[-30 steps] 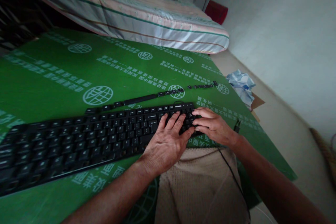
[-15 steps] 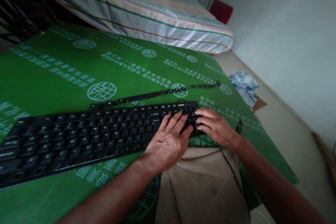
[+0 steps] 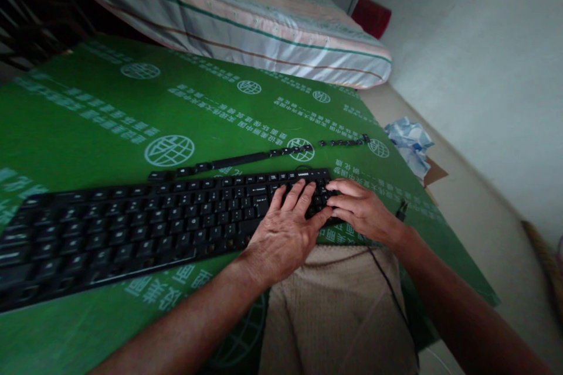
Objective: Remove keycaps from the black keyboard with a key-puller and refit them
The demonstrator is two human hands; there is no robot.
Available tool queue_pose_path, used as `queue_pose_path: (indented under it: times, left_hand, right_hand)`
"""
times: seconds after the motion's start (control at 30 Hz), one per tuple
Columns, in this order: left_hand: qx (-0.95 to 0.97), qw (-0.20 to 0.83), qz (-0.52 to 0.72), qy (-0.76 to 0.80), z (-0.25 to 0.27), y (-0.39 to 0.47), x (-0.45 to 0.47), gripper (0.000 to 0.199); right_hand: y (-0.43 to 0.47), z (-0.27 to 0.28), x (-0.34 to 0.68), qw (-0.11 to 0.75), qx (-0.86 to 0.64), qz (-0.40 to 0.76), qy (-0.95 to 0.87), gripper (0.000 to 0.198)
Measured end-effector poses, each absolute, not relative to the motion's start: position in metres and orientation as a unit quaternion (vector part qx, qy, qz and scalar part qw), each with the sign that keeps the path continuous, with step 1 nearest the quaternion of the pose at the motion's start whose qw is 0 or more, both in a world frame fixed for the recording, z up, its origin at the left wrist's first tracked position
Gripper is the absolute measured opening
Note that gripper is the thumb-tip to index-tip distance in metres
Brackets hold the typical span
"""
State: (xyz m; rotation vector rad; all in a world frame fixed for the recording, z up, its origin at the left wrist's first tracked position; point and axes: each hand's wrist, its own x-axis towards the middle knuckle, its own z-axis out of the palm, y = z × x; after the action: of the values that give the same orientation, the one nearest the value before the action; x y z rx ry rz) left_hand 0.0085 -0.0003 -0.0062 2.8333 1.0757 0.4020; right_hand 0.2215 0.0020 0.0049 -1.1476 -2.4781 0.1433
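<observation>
There are two hands (image 3: pixel 285 231) (image 3: pixel 366 209), one keyboard (image 3: pixel 149 220), two rows of loose keycaps (image 3: pixel 240 161) (image 3: pixel 344 143), one board (image 3: pixel 103 155) and one mattress (image 3: pixel 281 50).

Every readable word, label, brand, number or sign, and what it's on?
"建设美丽中国": green board
"中国梦": green board
"钢化膜": green board
Globe logos: lettering too blurred to read.
Keyboard: brand mark and key legends too small to read reliably.
Loose keycaps: legends unreadable.

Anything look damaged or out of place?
Yes: the black plastic keyboard lacks keys along its near edge, leaving bare sockets; black keycaps and a long black bar-shaped key lie loose beyond it on the green printed board.
</observation>
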Motion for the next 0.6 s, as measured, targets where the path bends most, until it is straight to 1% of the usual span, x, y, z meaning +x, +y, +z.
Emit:
queue_pose_path:
  times: [0.23,0.5,0.6]
  left_hand:
    - [0.925,0.046,0.134,0.353,-0.006,0.0,0.009,0.043]
    - [0.926,0.055,0.122,0.353,-0.005,0.0,0.009,0.045]
    - [0.925,0.059,0.123,0.355,-0.005,0.0,0.009,0.045]
  right_hand:
    - [0.005,0.001,0.225,0.211,-0.413,0.07,-0.883,0.014]
    - [0.002,-0.005,0.225,0.263,-0.413,0.076,-0.868,0.013]
    - [-0.007,-0.012,0.22,0.29,-0.43,0.055,-0.853,0.014]
